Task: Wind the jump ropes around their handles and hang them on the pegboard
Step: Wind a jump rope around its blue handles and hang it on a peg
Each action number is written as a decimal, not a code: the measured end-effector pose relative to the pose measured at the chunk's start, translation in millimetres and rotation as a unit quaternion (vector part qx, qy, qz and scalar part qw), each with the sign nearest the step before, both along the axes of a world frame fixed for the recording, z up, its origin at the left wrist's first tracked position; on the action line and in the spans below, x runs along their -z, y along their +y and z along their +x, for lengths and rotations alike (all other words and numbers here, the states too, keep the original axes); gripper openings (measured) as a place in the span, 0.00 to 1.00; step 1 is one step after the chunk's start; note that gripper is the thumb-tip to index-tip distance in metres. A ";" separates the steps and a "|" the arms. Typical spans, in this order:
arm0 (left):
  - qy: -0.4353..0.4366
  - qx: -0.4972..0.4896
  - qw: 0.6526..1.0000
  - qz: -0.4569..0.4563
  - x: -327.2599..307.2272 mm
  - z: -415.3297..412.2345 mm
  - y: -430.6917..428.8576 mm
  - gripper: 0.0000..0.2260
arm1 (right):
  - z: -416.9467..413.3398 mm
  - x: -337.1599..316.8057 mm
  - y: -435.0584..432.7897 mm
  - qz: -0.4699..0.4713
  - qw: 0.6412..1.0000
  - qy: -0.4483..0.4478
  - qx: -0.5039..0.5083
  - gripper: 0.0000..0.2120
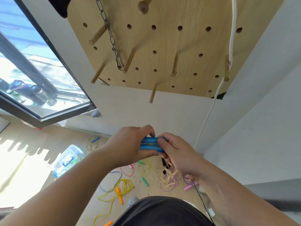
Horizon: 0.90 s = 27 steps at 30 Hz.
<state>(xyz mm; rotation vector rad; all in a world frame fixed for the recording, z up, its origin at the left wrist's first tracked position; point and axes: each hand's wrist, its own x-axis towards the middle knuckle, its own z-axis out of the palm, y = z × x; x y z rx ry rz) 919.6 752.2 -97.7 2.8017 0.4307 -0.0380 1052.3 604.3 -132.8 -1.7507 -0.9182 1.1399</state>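
Two blue jump-rope handles [150,145] lie side by side in front of my chest, with yellow rope across them. My left hand [130,144] grips their left end. My right hand [175,152] pinches the right end, thumb on top, and loose yellow rope [169,176] dangles below it. The wooden pegboard [171,46] with several pegs hangs on the wall above. More jump ropes lie on the floor: yellow with orange handles [119,193], pink [128,171], purple with a pink handle [189,187], yellow with green handles [145,180].
A metal chain [110,38] and a white cord [231,46] hang from the pegboard. A clear plastic box with a blue latch [68,160] stands on the floor at left, under a window [32,70]. Another rope with a blue handle [95,140] lies by the wall.
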 end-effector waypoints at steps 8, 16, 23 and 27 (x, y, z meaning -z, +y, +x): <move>-0.019 0.010 1.000 -0.019 4.4 5.2 -5.1 0.16 | 10.8 -6.9 -6.6 -0.021 0.998 0.033 -0.040 0.13; -0.059 -0.099 0.968 -0.222 14.6 8.9 -18.2 0.16 | 20.3 -9.4 -10.4 -0.001 1.000 -0.010 -0.015 0.15; -0.044 -0.153 0.957 -0.241 23.1 14.7 -17.5 0.17 | 39.9 -17.3 -17.5 -0.055 0.965 -0.231 -0.112 0.17; -0.078 -0.210 0.925 -0.307 17.6 18.2 -12.8 0.17 | 47.3 -21.6 -25.0 -0.032 0.946 -0.312 -0.084 0.11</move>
